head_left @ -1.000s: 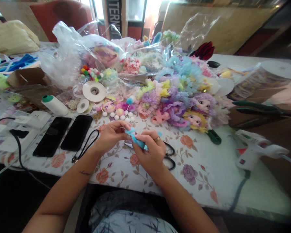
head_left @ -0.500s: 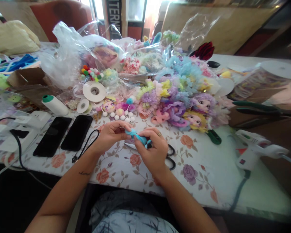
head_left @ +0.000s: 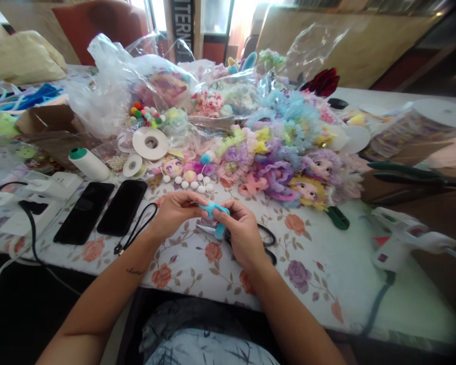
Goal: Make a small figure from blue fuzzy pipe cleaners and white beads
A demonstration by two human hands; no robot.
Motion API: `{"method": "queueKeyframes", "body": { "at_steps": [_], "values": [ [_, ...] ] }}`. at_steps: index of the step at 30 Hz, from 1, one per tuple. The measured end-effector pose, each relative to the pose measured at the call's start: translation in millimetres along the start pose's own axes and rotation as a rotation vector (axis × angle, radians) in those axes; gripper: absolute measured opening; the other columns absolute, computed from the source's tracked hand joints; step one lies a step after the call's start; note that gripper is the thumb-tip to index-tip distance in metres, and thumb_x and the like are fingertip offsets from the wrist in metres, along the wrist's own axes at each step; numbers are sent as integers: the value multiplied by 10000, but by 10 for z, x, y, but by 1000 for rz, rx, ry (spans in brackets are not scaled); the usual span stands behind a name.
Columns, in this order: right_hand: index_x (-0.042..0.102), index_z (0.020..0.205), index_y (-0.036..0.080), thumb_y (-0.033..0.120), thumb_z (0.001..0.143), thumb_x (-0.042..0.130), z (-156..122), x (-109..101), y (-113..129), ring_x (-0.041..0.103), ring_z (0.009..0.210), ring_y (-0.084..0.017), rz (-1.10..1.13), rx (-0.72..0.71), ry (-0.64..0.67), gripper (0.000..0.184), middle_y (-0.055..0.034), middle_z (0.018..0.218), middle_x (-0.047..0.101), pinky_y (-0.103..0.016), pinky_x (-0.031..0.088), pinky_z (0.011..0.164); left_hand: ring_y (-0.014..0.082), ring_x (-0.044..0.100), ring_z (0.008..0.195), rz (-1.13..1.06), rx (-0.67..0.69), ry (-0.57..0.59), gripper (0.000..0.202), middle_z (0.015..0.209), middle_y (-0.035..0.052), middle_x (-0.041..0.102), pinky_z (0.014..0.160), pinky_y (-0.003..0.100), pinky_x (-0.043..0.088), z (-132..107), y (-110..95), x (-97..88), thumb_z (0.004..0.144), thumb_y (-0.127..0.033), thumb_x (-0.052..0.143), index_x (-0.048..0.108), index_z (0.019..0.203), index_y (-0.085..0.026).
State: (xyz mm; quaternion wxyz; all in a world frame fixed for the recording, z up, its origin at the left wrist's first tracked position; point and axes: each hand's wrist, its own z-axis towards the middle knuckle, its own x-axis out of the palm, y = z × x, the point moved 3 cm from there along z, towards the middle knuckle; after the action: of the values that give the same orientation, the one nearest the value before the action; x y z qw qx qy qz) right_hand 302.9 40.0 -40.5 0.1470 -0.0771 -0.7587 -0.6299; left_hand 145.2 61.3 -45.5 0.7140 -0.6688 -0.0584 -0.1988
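Observation:
Both hands meet over the near edge of a flowered tablecloth (head_left: 311,263). My left hand (head_left: 175,212) pinches one end of a fuzzy light-blue pipe cleaner (head_left: 215,211). My right hand (head_left: 243,234) is closed round the other end, bending it. Black-handled scissors (head_left: 269,244) lie on the cloth just under and right of my right hand. A small doll head with pom-poms (head_left: 175,167) lies a little beyond my hands.
Two black phones (head_left: 106,209) and a power strip (head_left: 41,195) lie at left. A thread spool (head_left: 88,163) and ribbon rolls (head_left: 150,144) are behind them. Pastel craft flowers and doll heads (head_left: 289,152) pile up at centre. A white glue gun (head_left: 403,238) rests at right.
My right hand has turned and slid lower, curling the blue pipe cleaner tighter between both hands. The view has shifted slightly.

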Motion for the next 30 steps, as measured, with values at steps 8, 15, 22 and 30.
{"method": "queueKeyframes", "body": {
  "at_steps": [8, 15, 22, 30],
  "values": [
    [632, 728, 200, 338, 639, 871, 37, 13, -32, 689, 694, -137, 167, 128, 98, 290, 34, 705, 671, -285, 596, 739, 162, 678, 826, 109, 155, -3, 195, 806, 27, 756, 788, 273, 541, 14, -38, 19, 598, -95, 866, 787, 740, -202],
    [646, 666, 186, 304, 588, 899, 54, 3, 0, 644, 585, -91, 220, 100, 111, 290, 53, 626, 651, -211, 572, 618, 177, 672, 843, 85, 162, 8, 195, 789, 29, 749, 798, 289, 532, 6, -9, 48, 588, -107, 876, 789, 724, -216],
    [663, 676, 187, 345, 612, 868, 120, -187, 118, 624, 565, -114, -33, -57, 36, 267, 32, 610, 664, -214, 494, 533, 216, 696, 961, 263, 158, 8, 164, 993, 66, 772, 863, 330, 549, -8, -5, 72, 701, -187, 822, 792, 859, -215],
    [664, 675, 181, 366, 604, 858, 112, -354, 66, 597, 532, -114, -62, -48, 63, 277, 27, 593, 654, -228, 485, 511, 208, 708, 874, 677, 345, 9, 188, 912, 60, 774, 804, 310, 564, -28, -34, 209, 728, -190, 802, 798, 912, -226]
  ]
}}
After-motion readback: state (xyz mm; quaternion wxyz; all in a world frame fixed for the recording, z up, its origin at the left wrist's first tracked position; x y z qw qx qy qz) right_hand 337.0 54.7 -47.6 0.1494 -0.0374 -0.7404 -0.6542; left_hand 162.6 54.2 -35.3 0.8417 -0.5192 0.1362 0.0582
